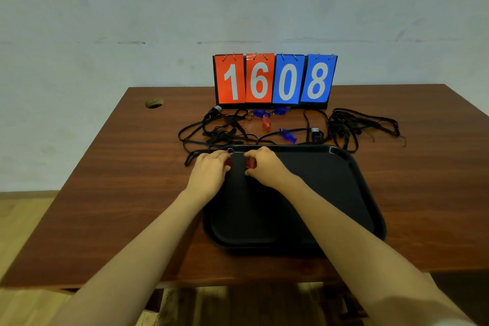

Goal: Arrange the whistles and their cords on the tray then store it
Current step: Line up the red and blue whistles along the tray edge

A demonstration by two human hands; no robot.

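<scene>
A black tray (330, 193) lies on the wooden table in front of me. My left hand (209, 172) is closed on a red whistle (228, 162) with a metal ring (230, 151) at the tray's far left corner. My right hand (264, 167) grips a second red whistle (250, 163) just beside it over the tray. Beyond the tray lie tangled black cords (219, 132), another cord pile (354, 124), a red whistle (266, 123), blue whistles (288, 136) (260, 113) and a black whistle (316, 133).
A flip scoreboard (275, 79) reading 1608 stands at the table's back edge against the wall. A round cable hole (154, 103) sits at the far left of the table (119, 180). Floor shows below the near edge.
</scene>
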